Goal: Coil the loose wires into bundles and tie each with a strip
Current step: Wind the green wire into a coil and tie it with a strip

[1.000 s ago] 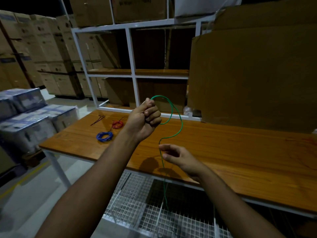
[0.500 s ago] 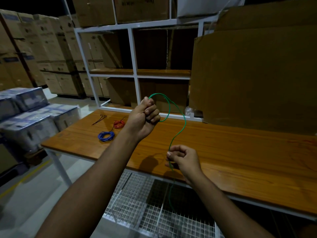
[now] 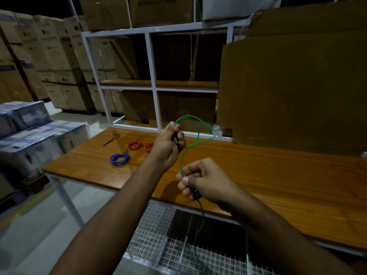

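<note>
White shelf frame behind wooden table; cardboard sheet leaning right; wrapped boxes left.

Dim warehouse; wooden workbench is backed by a white shelf frame, cardboard boxes are stacked left, pale floor is seen below.

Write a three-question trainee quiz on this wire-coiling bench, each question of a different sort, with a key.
1. True or false: both the left hand and the right hand grip the green wire.
2. Which finished bundle on the table lies nearest its front edge? A) blue bundle B) a red bundle C) black strips
3. Fill in: the green wire's loose end hangs down over the white wire ____ below the table.

Key: 1 true; 2 A; 3 grid.
</note>
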Demonstrator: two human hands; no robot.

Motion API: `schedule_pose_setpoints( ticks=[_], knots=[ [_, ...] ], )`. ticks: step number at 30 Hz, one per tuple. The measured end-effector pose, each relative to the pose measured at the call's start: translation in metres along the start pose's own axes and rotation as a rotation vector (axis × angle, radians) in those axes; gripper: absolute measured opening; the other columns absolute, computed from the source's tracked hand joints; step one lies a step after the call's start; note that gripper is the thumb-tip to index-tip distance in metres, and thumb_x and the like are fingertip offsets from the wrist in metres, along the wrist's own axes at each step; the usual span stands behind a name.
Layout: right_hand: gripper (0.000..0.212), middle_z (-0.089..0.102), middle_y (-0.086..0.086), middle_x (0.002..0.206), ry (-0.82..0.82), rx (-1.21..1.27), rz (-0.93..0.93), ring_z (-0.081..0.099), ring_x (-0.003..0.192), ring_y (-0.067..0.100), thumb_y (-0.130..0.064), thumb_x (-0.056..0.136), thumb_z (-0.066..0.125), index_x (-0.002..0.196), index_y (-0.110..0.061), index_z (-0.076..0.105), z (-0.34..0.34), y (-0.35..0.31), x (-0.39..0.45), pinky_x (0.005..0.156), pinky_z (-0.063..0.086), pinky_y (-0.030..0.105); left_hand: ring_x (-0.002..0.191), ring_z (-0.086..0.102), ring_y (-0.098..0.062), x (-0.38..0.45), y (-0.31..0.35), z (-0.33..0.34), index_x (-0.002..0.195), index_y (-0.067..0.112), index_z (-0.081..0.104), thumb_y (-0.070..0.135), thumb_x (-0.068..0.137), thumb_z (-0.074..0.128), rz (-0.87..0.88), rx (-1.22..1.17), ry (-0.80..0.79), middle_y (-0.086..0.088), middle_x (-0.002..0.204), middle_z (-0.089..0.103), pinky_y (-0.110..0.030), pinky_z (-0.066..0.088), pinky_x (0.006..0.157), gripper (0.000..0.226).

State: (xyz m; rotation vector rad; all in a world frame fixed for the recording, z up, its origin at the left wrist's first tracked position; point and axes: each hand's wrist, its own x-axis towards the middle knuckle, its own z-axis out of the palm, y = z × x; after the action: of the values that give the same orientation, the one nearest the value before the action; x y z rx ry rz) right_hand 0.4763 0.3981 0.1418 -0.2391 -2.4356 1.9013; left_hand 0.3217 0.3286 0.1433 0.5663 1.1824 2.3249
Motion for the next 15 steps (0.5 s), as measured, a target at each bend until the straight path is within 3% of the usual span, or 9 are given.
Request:
schedule_pose_setpoints(
  ticks=[3, 7, 11, 15],
  knots=[
    [0.011, 0.072, 0.010, 0.078, 0.270, 0.048, -0.103, 0.065, 0.060, 0.013, 0.001, 0.094, 0.060, 0.097, -0.006, 0.067, -0.018, 0.004, 0.008, 0.056, 0.055, 0.028, 0.047, 0.038, -0.008, 0.004, 0.001, -0.005, 0.083, 0.018, 0.047, 0.035, 0.107, 0.031, 0.024, -0.053, 0.006, 0.004, 0.058, 0.044, -0.021, 0.033, 0.050, 0.034],
    [0.009, 0.073, 0.014, 0.078, 0.395, 0.139, -0.077, 0.073, 0.070, 0.023, -0.005, 0.084, 0.075, 0.092, -0.004, 0.070, -0.048, 0.029, 0.017, 0.061, 0.058, 0.030, 0.047, 0.036, -0.008, 0.003, 0.012, -0.010, 0.081, 0.018, 0.048, 0.034, 0.108, 0.030, 0.046, -0.118, -0.003, 0.004, 0.056, 0.043, -0.022, 0.031, 0.051, 0.036],
    [0.005, 0.072, 0.009, 0.076, 0.537, 0.091, -0.074, 0.071, 0.068, 0.020, -0.010, 0.091, 0.069, 0.086, -0.010, 0.072, -0.048, 0.061, 0.030, 0.063, 0.057, 0.030, 0.048, 0.037, -0.008, 0.005, 0.020, -0.014, 0.081, 0.018, 0.049, 0.035, 0.108, 0.030, 0.074, -0.133, -0.006, 0.005, 0.056, 0.044, -0.022, 0.031, 0.052, 0.037],
    [0.009, 0.074, 0.006, 0.079, 0.700, 0.206, -0.009, 0.074, 0.070, 0.018, -0.014, 0.095, 0.064, 0.092, -0.011, 0.071, -0.045, 0.074, 0.042, 0.069, 0.060, 0.035, 0.048, 0.037, -0.008, 0.007, 0.023, -0.012, 0.082, 0.018, 0.049, 0.035, 0.108, 0.029, 0.088, -0.114, -0.016, 0.004, 0.057, 0.044, -0.022, 0.032, 0.052, 0.037]
  ],
)
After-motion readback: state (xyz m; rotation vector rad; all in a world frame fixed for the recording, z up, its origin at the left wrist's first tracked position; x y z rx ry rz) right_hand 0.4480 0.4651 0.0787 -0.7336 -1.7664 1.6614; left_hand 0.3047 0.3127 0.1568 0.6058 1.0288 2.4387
